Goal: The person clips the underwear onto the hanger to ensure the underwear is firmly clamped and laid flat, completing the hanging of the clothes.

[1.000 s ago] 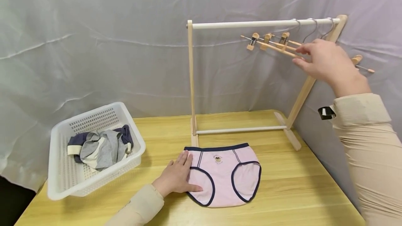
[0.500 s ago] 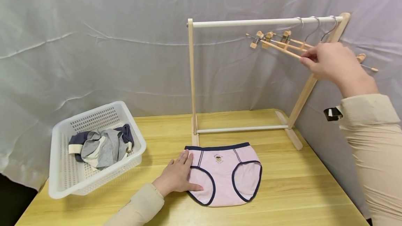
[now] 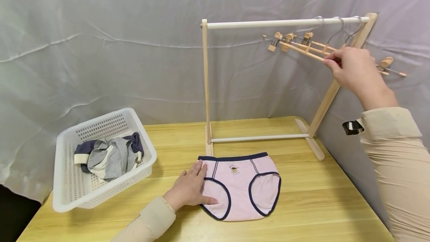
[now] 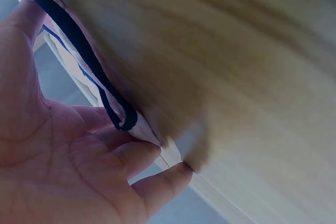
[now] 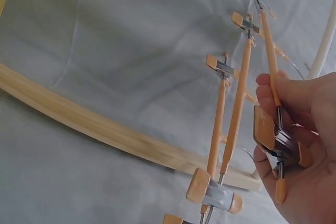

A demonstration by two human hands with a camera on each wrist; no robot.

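Note:
A pair of pink briefs (image 3: 239,197) with navy trim and a small printed badge lies flat on the table. My left hand (image 3: 189,188) rests on their left side, fingers spread and straight. In the left wrist view, the navy edging (image 4: 79,40) stands a little up beside that hand's palm. My right hand (image 3: 356,70) pinches the wooden bar of the nearest clip hanger (image 3: 312,54), up at the rack's right end. In the right wrist view, its orange clip (image 5: 264,128) sits by the palm, and other clip hangers (image 5: 237,114) hang alongside.
The hanger hooks (image 3: 342,23) loop over the white rail (image 3: 255,24) of a small wooden rack standing at the table's back. On the left is a white perforated basket (image 3: 80,199) holding crumpled grey and navy clothing (image 3: 114,158). A grey curtain (image 3: 141,47) lies behind.
My right hand has closed finger and thumb on the nearest hanger's bar and shifted slightly right, the hangers swinging a little with it. My left hand stays on the briefs.

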